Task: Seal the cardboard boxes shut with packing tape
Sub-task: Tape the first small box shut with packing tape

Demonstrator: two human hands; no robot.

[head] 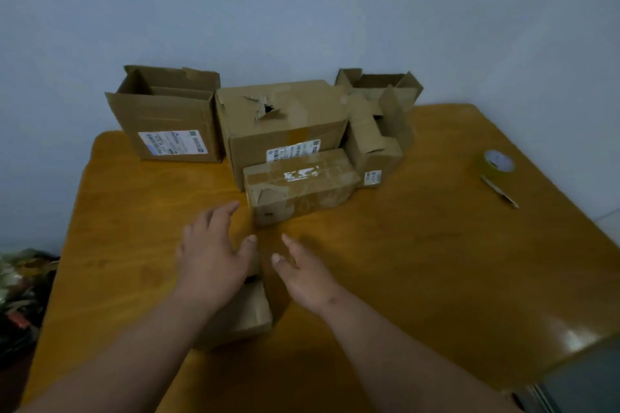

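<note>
Several cardboard boxes stand at the back of the wooden table [419, 261]. An open box [167, 121] is at the left, a torn closed box [285, 121] in the middle, and an open-flapped box [379, 121] at the right. A small taped box [302, 186] lies in front of them. Another small box [248, 315] sits near me, partly hidden under my left forearm. My left hand [214, 255] and right hand [305, 275] hover over the table with straight fingers, holding nothing, just short of the small taped box. A tape roll [496, 163] lies far right.
A thin blade or cutter [500, 192] lies beside the tape roll near the table's right edge. The pale wall [302, 10] rises right behind the boxes. Dark clutter [20, 295] sits on the floor at the left of the table.
</note>
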